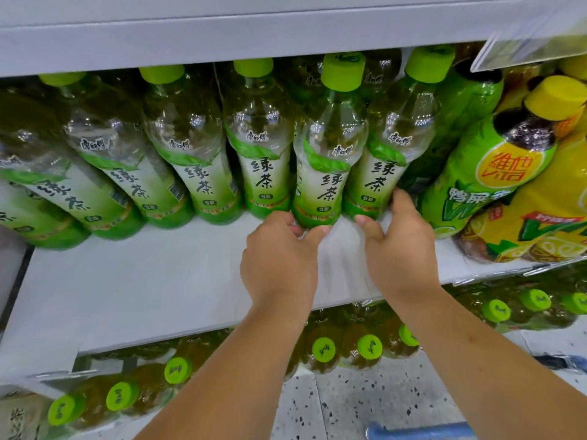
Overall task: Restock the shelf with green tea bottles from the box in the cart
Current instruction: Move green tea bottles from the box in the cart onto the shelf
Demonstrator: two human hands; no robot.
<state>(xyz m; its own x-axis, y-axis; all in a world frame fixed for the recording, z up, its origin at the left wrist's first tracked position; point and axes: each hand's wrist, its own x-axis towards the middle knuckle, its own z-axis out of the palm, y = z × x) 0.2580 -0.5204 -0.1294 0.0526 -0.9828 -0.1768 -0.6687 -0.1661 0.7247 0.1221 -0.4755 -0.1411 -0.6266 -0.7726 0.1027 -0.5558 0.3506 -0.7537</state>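
Observation:
A row of green tea bottles with lime caps stands at the back of the white shelf (152, 281). My left hand (279, 258) grips the base of one green tea bottle (330, 160) that sits slightly forward of the row. My right hand (397, 246) holds the base of the neighbouring green tea bottle (386, 154) on its right, thumb at its foot and fingers round its right side. Both bottles stand upright on the shelf. The box and the cart's inside are out of view.
Yellow and green packs of another drink (508, 173) crowd the shelf's right end. The shelf below holds more green-capped bottles (346, 347). An upper shelf edge (222, 36) hangs close over the caps. A blue cart handle (419, 431) shows at the bottom over speckled floor.

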